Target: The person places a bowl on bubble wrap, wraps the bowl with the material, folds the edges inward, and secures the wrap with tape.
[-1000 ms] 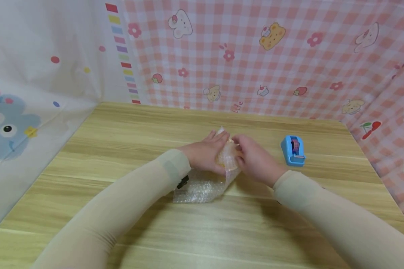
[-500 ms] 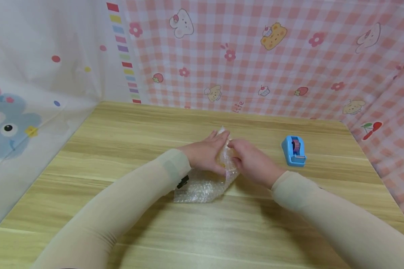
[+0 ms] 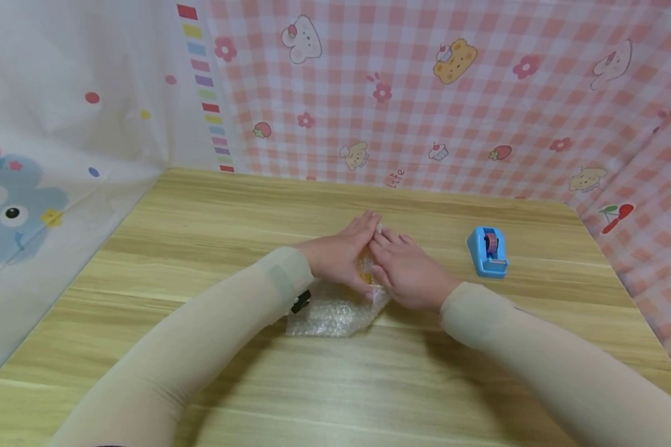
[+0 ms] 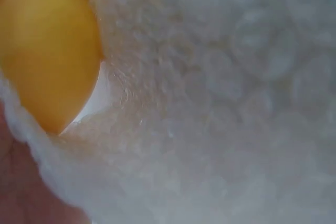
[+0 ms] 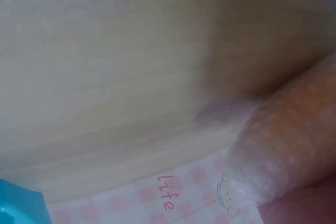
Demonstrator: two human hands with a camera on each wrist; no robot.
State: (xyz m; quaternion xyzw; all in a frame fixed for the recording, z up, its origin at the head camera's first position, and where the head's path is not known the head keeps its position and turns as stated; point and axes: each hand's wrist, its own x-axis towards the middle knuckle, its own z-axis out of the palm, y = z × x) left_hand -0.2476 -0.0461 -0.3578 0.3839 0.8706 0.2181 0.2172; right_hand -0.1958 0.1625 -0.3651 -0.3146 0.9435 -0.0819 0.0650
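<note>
A sheet of clear bubble wrap (image 3: 330, 318) lies on the wooden table, folded around a smooth, rounded yellow-orange thing (image 4: 48, 51) whose kind I cannot tell. My left hand (image 3: 342, 256) rests on the wrap from the left, fingers straight and thumb spread toward me. From the other side, my right hand (image 3: 412, 272) lies over the wrap with extended fingers, its fingertips close to the left hand's. A bit of yellow shows between the two hands in the head view. The right wrist view shows wrap (image 5: 289, 135) bulging at its right side; most of the wrapped thing is hidden.
A blue tape dispenser (image 3: 488, 253) with a pinkish roll stands on the table (image 3: 335, 391) to the right of my hands. A pink checked cloth (image 3: 402, 112) hangs behind the table, and a white printed cloth (image 3: 117, 136) hangs at the left.
My right hand has moved left onto the wrap, its curled fingers straightening and flattening over the flap. The left hand stays nearly in place. The tape dispenser has not moved.
</note>
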